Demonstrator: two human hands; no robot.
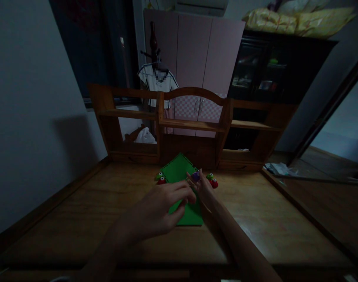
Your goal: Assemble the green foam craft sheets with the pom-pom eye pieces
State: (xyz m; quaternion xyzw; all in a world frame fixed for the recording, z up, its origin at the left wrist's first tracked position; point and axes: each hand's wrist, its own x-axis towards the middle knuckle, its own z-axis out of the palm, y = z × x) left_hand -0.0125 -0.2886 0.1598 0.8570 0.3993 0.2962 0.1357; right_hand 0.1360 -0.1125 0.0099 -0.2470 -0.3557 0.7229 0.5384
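My left hand [167, 201] hovers above the near part of a green board [179, 170], its fingers bent and a gap between thumb and forefinger, with nothing seen in it. Farther forward, over the board's right side, my right hand [204, 188] holds a small purple piece [196, 176] between thumb and fingers. Right beside that hand sit a small green piece [209, 176] and a red piece [214, 183], each with a white eye-like spot. Another green piece [159, 176] and a red one [161, 180] are at the board's left edge. Dim light hides finer detail.
The board lies on a wooden desk [108, 207]. Along the desk's back edge stands a wooden shelf unit [193, 124] with drawers. A white wall [35, 117] borders the left side. Pink cupboards [193, 51] and a dark cabinet [284, 70] stand behind.
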